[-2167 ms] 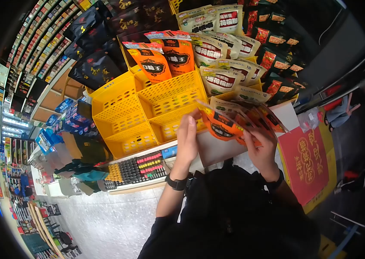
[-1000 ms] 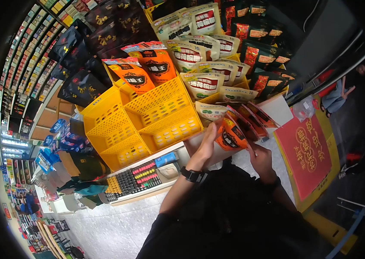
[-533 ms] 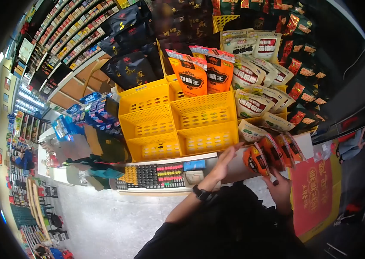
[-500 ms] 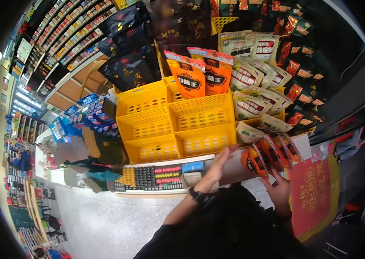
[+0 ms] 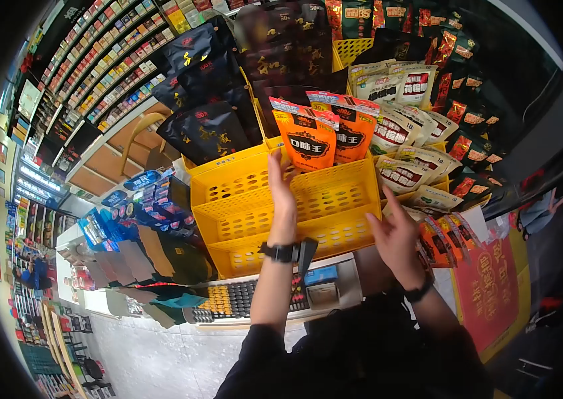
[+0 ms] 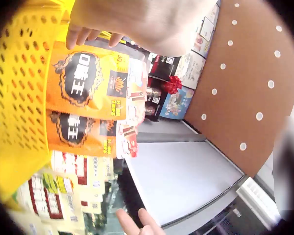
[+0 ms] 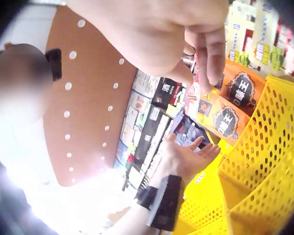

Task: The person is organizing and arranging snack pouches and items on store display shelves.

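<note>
Left hand: we see the left hand [image 5: 281, 193] spread, fingers straight and parted in the right wrist view, over the yellow rack [image 5: 225, 213] and just beside the nearer orange pouch. The foreshortened angle leaves us unsure whether the fingertips touch it.
Right hand: we record the right hand [image 5: 396, 239] spread, thumb and index finger apart, at the rack's right edge near its front corner.
Orange pouches: we count two upright, the nearer orange pouch [image 5: 305, 143] overlapping the farther orange pouch [image 5: 359, 130], both in the right column behind the front compartments.
Orange packs: we note a row of orange packs [image 5: 436, 246] leaning just outside the rack's front right corner.
Beige pouches: we place the beige pouches [image 5: 404, 174] along the rack's right edge.
Black pouches: we find the black pouches [image 5: 205, 133] behind its back left corner.
Front edge: below it we log a blue box [image 5: 321, 274].
</note>
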### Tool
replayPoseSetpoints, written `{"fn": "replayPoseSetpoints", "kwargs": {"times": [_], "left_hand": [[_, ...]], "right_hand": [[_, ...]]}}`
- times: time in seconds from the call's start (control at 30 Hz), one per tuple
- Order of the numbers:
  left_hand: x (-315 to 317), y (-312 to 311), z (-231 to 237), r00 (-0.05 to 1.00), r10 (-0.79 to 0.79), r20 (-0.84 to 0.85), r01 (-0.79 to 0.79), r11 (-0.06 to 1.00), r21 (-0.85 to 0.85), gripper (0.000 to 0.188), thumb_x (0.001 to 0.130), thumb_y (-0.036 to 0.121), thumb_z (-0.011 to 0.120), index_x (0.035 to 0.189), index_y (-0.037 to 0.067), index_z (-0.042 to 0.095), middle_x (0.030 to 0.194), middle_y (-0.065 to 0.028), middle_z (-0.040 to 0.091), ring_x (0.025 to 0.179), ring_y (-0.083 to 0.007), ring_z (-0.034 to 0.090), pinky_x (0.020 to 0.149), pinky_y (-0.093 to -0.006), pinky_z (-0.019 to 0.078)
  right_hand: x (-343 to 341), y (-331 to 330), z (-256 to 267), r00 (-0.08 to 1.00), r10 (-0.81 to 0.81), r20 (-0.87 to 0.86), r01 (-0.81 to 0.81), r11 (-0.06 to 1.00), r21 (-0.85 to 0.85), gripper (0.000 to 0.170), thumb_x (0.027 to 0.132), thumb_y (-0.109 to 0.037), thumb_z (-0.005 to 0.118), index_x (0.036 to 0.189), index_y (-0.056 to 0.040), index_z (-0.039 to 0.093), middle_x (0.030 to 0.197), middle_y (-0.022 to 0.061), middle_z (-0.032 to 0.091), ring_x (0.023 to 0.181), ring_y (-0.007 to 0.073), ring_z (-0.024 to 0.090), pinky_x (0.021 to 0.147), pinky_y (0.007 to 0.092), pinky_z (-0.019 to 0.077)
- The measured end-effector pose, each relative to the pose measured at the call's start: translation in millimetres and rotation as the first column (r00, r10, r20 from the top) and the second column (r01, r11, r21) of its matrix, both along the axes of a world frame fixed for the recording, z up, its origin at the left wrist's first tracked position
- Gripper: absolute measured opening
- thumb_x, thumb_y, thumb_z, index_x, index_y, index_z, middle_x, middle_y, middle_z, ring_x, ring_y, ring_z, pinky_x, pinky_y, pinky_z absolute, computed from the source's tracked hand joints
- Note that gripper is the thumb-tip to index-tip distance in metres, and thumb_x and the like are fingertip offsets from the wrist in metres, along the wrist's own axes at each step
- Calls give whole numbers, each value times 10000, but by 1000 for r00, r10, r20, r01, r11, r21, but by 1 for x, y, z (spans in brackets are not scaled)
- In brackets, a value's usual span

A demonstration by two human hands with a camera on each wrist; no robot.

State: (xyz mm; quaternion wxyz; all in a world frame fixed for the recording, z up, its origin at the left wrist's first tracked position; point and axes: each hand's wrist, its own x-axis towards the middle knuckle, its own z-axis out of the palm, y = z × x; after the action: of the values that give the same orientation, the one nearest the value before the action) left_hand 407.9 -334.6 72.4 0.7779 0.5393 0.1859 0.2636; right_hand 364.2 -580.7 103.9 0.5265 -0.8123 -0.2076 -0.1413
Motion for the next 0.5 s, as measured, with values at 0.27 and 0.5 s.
{"fn": "replayPoseSetpoints", "kwargs": {"times": [0.27, 0.5], "left_hand": [[67, 42, 9, 999, 24, -48, -17, 989, 145, 921, 949, 724, 330, 1521, 3, 288, 1551, -156, 339, 1404, -304, 356, 1126, -455, 269], [49, 50, 13, 990, -137, -42, 143, 970, 199, 859, 955, 739, 239, 1426, 66, 492, 1388, -90, 549, 1318, -220, 440, 1077, -433, 290]], "right_hand": [[92, 88, -26, 973, 59, -224, -82, 992, -93, 821, 888, -260, 717, 1499, 56, 268, 654, 112, 618, 614, 262, 647, 565, 373, 500], [92, 109, -6, 869, 286, -404, -174, 941, 291, 800, 943, -172, 653, 1547, -4, 156, 1445, 290, 426, 865, 185, 717, 608, 273, 554]]}}
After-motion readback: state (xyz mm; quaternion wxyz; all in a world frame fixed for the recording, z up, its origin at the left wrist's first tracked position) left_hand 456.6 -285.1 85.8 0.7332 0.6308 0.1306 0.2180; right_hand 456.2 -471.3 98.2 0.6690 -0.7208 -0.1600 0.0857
